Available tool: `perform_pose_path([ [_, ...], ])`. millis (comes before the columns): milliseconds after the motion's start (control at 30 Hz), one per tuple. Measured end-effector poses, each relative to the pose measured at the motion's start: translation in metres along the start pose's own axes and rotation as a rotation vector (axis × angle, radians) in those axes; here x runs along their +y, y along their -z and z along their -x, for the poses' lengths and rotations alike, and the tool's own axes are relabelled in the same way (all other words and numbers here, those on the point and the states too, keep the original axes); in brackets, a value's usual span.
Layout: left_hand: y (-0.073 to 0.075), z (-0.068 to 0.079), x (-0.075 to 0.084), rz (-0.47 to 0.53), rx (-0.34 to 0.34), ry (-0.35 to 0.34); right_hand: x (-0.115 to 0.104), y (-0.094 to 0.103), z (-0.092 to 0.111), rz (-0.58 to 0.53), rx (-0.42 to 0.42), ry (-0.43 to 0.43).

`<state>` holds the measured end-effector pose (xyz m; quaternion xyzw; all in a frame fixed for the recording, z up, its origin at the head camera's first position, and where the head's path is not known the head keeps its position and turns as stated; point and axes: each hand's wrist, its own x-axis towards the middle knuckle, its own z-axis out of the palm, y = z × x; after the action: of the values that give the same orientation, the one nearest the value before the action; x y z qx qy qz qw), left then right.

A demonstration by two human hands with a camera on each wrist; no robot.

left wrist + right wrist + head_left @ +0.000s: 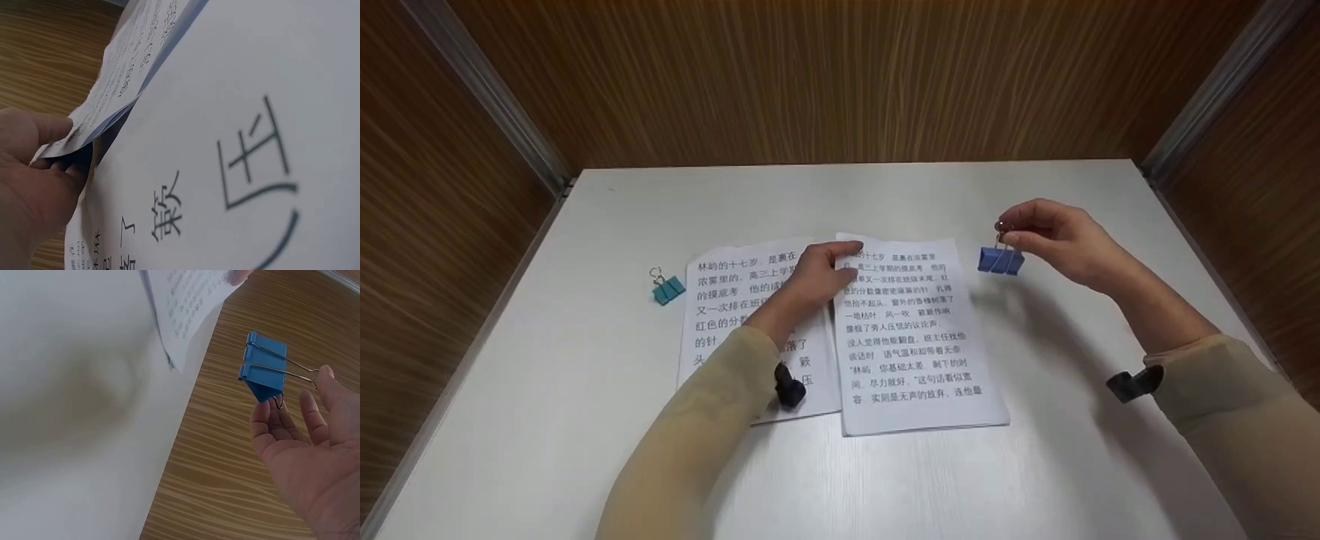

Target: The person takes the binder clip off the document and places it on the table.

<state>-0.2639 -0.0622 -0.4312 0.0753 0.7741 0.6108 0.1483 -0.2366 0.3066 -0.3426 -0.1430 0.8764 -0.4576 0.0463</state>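
Note:
My left hand [816,279] grips the left edge of the right-hand stack of printed sheets [915,352] near its top corner. In the left wrist view the thumb [55,128] lies over the top sheet and the other fingers reach underneath, partly hidden by the paper. Beside the far right corner of that stack, my right hand [1072,244] holds a large blue binder clip [1000,260] above the table. Thumb and fingers pinch its wire handles, and the clip's mouth points down; the right wrist view shows the blue body [267,363] with no paper in it.
A second stack of printed sheets [720,315] lies close along the left, partly under my left forearm. Left of it rests a smaller teal binder clip [668,290]. The white table [885,487] is bounded by wood-grain panels [840,82] at the back and sides.

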Motion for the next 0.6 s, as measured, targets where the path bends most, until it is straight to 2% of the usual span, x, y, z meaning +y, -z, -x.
perform_pose_path([
  [300, 0.003, 0.005, 0.013, -0.147, 0.044, 0.021, 0.024, 0.004, 0.007, -0.002, -0.025, -0.066],
  [600, 0.02, 0.012, 0.012, -0.171, 0.054, 0.004, 0.05, 0.005, 0.009, -0.023, -0.062, -0.087],
])
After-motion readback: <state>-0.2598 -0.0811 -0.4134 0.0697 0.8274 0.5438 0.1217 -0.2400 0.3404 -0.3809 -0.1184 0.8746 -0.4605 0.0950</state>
